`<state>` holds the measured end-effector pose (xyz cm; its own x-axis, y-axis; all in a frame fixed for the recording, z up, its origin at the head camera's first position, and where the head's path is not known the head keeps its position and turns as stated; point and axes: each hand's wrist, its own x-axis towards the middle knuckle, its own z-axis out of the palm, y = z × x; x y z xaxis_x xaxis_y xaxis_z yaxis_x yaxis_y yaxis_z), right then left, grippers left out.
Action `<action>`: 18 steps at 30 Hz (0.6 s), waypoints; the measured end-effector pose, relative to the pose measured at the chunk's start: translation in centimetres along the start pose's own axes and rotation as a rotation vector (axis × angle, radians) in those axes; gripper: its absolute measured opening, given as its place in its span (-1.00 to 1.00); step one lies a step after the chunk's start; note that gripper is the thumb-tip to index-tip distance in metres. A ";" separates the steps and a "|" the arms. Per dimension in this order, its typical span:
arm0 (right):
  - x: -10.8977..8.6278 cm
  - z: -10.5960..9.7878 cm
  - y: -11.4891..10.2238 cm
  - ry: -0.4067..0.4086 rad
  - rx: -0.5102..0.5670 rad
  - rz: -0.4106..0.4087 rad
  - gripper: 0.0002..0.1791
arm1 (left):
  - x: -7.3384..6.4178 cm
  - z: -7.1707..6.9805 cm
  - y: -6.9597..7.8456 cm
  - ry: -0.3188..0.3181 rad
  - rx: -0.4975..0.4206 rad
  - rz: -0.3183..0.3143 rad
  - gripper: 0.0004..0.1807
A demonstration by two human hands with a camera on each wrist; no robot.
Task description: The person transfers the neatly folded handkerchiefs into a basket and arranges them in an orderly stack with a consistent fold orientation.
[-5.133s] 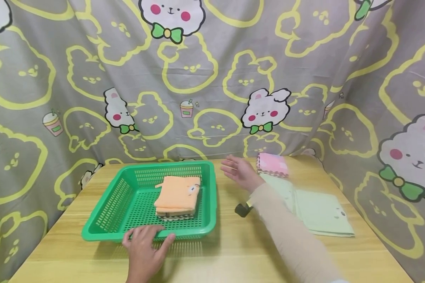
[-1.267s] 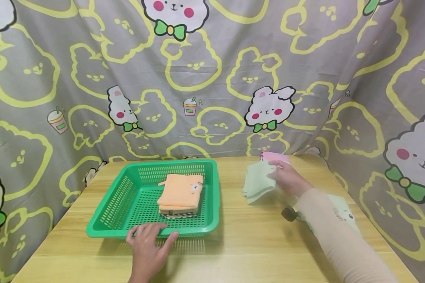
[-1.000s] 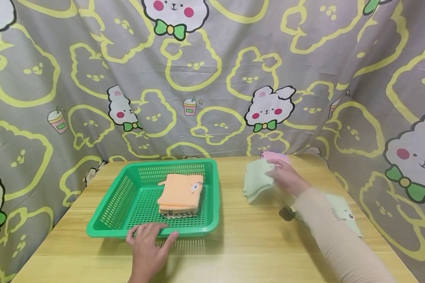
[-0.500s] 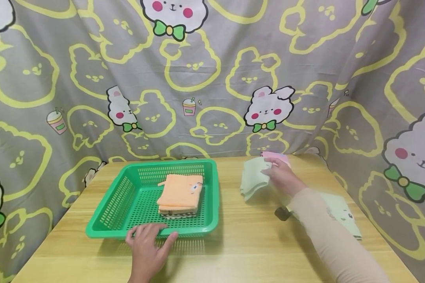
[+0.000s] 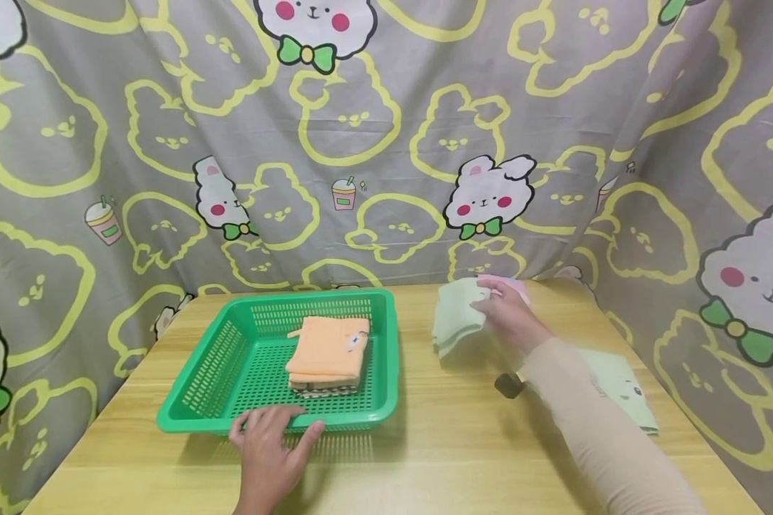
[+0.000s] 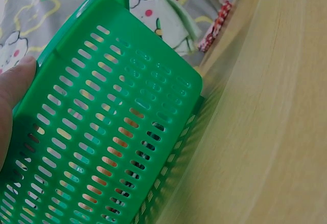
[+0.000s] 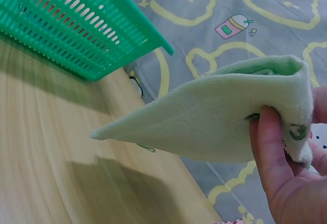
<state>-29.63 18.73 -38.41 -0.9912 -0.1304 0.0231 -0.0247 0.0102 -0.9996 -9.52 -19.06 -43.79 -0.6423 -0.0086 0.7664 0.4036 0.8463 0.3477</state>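
Observation:
My left hand (image 5: 270,447) grips the near rim of a green plastic basket (image 5: 391,365), with the thumb on the outside in the left wrist view. In the basket lies a folded orange towel (image 5: 328,347) with a small animal face, on top of other folded cloths, the lowest dark-and-white patterned. Right of the basket, my right hand (image 5: 514,312) pinches a folded light green towel (image 5: 459,315) at its right edge. The right wrist view shows this towel (image 7: 204,114) hanging above the table, its shadow below, fingers on one face and its folds slightly parted.
A second light green towel (image 5: 621,386) lies at the right, partly behind my right sleeve. Behind the held towel a pink cloth (image 5: 505,280) shows at the table's far edge. A patterned grey curtain (image 5: 386,143) hangs behind the wooden table (image 5: 438,458).
Earlier my right hand was bare and both green towels lay on the table; one is now lifted. Over the last second it moved slightly left and up. The left hand stays on the rim.

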 end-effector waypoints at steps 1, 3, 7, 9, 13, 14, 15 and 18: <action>0.0 0.1 -0.1 0.002 0.000 0.002 -0.33 | 0.0 0.0 0.0 0.001 0.000 0.001 -0.55; 0.1 0.3 -0.3 0.009 -0.002 0.016 -0.34 | 0.0 0.0 0.0 0.003 -0.001 0.004 -0.55; 0.2 0.5 -0.8 0.016 0.011 0.045 -0.32 | 0.0 0.0 0.0 0.006 -0.003 0.010 -0.53; 0.2 0.7 -1.0 0.020 0.018 0.058 -0.31 | 0.0 0.0 -0.1 0.007 -0.004 0.011 -0.53; 0.3 1.0 -1.4 0.032 0.031 0.073 -0.29 | 0.0 0.0 -0.1 0.008 -0.004 0.008 -0.54; 0.3 1.1 -1.5 0.033 0.040 0.073 -0.29 | 0.0 0.0 -0.1 0.008 -0.005 0.008 -0.54; 0.3 1.2 -1.6 0.034 0.049 0.072 -0.28 | 0.0 0.0 -0.1 0.008 -0.006 0.007 -0.54; 0.3 1.5 -1.9 0.025 0.095 0.069 -0.29 | 0.0 0.1 -0.1 0.009 -0.007 0.006 -0.54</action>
<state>-29.67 17.21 -36.52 -0.9931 -0.1077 -0.0470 0.0553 -0.0758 -0.9956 -9.57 -19.09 -43.86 -0.6343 -0.0081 0.7731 0.4122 0.8424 0.3470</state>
